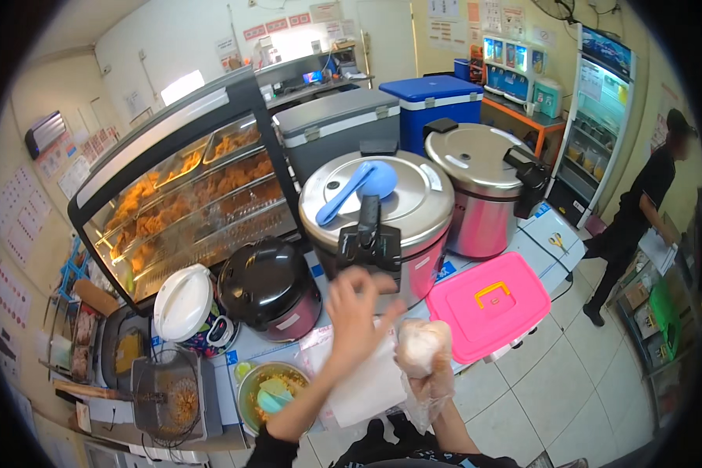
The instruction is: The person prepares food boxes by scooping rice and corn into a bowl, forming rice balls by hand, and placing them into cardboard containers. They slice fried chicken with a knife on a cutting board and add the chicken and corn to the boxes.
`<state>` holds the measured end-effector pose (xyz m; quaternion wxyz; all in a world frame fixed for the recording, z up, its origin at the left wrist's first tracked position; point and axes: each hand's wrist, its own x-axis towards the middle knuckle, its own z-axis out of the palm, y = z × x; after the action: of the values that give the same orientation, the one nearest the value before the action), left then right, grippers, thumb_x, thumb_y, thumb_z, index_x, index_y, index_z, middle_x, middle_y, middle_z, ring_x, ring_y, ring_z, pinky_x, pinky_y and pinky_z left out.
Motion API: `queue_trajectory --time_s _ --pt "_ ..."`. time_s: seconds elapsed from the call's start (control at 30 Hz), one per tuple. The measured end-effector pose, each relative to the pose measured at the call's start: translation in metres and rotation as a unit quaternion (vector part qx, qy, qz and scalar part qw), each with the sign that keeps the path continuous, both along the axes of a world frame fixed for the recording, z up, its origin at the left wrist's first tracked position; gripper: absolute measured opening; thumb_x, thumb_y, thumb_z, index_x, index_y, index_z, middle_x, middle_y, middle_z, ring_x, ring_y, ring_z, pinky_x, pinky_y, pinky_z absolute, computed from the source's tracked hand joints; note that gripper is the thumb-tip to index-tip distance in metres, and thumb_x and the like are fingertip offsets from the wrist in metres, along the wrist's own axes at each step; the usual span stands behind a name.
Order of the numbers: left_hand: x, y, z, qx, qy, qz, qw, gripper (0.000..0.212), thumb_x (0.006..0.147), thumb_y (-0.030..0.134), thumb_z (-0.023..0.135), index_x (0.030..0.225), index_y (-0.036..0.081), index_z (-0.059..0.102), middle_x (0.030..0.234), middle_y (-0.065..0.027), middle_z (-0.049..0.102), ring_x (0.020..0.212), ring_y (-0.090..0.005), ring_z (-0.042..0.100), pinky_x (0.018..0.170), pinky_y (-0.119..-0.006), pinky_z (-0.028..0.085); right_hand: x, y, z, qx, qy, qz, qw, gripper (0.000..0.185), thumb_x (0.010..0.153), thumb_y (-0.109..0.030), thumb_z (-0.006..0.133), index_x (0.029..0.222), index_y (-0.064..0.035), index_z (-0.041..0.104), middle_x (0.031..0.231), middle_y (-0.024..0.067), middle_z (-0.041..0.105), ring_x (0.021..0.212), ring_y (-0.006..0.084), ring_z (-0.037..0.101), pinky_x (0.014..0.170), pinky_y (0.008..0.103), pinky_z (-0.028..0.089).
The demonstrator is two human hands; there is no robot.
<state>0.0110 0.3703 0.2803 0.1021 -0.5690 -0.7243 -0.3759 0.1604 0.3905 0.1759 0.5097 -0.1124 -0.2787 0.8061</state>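
My right hand (428,380), in a clear plastic glove or bag, holds a rounded white ball of what looks like rice (422,346) above the counter's front edge. Fingers spread and slightly blurred, my left hand (358,319) is empty and raised before the latch of a large steel rice cooker (412,275); whether it touches the latch I cannot tell. A blue spoon-like paddle (340,196) and a blue rounded scoop or bowl (379,180) rest on that cooker's lid. Below my hands lies a stack of white wrapping paper (374,389), partly hidden by my left arm.
A pink lidded box (497,310) sits right, beside a second steel cooker (482,216). Leftward are a black-lidded cooker (269,286), a white-lidded pot (184,301), a bowl of yellowish food (251,380), a grey bin (205,398) and a fried-food display case (181,193). A person (640,199) walks at right.
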Motion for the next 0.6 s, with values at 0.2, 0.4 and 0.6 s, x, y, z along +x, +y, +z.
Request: queue_trajectory --time_s 0.2,0.4,0.6 --pt "-0.215 0.135 0.028 -0.034 0.060 0.046 0.997 0.039 0.075 0.021 0.067 0.100 0.007 0.042 0.094 -0.0180 0.056 0.088 -0.0391 0.057 0.071 -0.047 0.044 0.059 -0.012 -0.015 -0.046 0.027 -0.107 0.993 0.070 0.072 -0.048 0.072 0.118 -0.0031 0.045 0.094 0.0128 0.060 0.082 0.0274 0.062 0.065 0.0394 0.055" --pt "-0.116 0.046 0.008 0.072 -0.010 0.052 0.996 0.015 0.084 0.013 0.057 0.089 0.001 0.051 0.077 -0.0162 0.054 0.072 -0.0323 0.055 0.066 -0.037 0.042 0.171 -0.039 -0.069 -0.090 -0.064 -0.242 0.964 0.064 0.076 -0.046 0.069 0.118 -0.0034 0.045 0.094 0.0100 0.059 0.079 0.0243 0.062 0.067 0.0364 0.053" --pt "-0.016 -0.158 -0.061 -0.152 -0.328 -0.014 0.932 0.018 0.077 0.005 0.062 0.090 0.005 0.050 0.077 -0.0033 0.048 0.070 -0.0125 0.049 0.061 -0.028 0.041 0.188 -0.055 -0.087 -0.188 -0.139 -0.291 0.928 0.055 0.079 -0.043 0.067 0.116 -0.0074 0.047 0.097 0.0068 0.059 0.086 0.0213 0.060 0.069 0.0355 0.052"
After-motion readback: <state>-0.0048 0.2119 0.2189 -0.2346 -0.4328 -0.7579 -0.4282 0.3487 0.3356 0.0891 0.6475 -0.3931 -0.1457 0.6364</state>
